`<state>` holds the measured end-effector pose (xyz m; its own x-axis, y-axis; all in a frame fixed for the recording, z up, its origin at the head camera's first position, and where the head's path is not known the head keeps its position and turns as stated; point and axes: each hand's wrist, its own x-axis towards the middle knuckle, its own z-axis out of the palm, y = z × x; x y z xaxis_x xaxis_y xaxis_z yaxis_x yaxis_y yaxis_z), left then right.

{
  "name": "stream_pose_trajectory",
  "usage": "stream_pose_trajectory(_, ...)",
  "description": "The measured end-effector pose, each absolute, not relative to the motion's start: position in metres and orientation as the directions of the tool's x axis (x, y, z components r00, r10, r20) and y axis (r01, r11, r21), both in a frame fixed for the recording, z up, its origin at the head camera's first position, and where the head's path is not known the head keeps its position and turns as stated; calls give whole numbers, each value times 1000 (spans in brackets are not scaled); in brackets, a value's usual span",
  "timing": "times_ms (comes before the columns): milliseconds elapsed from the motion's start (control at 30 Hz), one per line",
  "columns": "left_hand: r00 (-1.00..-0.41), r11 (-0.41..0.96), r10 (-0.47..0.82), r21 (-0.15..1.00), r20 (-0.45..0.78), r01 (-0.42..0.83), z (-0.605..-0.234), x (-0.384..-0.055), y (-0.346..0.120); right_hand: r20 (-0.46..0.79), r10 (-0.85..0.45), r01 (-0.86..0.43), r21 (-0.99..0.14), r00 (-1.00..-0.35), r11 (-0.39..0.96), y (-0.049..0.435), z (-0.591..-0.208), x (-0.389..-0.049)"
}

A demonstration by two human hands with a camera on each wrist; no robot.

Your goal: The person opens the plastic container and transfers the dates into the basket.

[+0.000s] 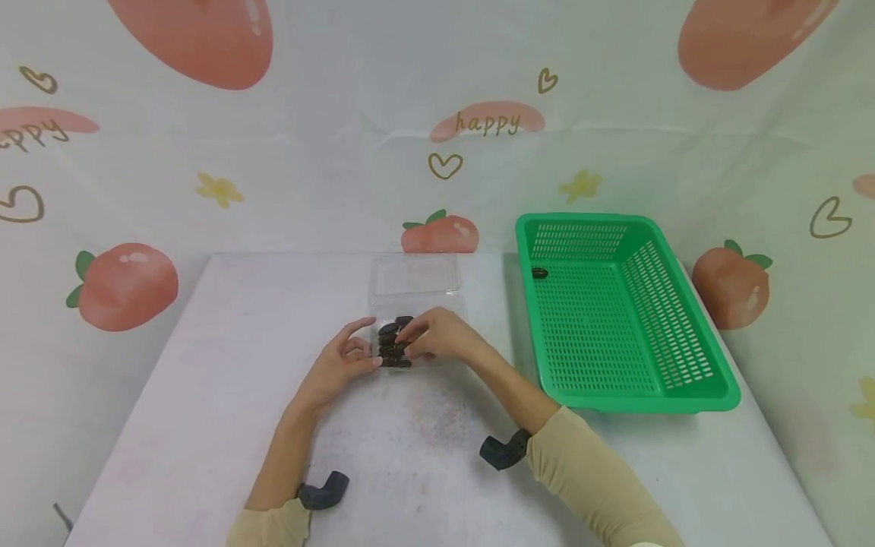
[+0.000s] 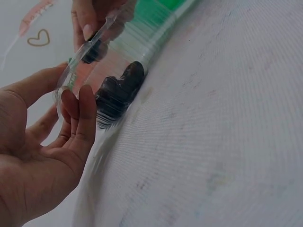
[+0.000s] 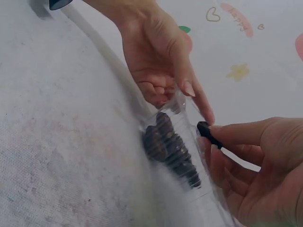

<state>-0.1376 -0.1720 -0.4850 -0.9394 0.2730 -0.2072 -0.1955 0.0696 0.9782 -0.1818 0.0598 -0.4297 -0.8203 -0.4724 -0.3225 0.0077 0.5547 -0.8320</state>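
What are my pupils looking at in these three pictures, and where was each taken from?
No machine here: these are a person's bare left hand and right hand. The widest picture comes from a camera on the head, looking down; the other two come from cameras, one on each wrist. On the white surface lie an open clear plastic box with dark, shiny pieces inside and, to the right, a green basket holding one more piece. The left hand grips the box's edge; the right hand pinches another dark piece.
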Motion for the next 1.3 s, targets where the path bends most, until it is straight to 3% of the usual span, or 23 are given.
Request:
stream_pose_trajectory(400, -944, 76, 266, 981, -195, -181, -479, -139, -170, -277, -432, -17, -826, -858, 564, 82, -394, -190)
stream_pose_trajectory(1067, -949, 125, 258, 980, -180, -152, -479, -140, -173, -208, -402, 55, -931, -892, 360, 120, -371, -202)
stream_pose_trajectory(1300, -948, 142, 271, 981, -169, -134, -480, -138, -173, -221, -381, 82, -934, -898, 349, 144, -365, -206)
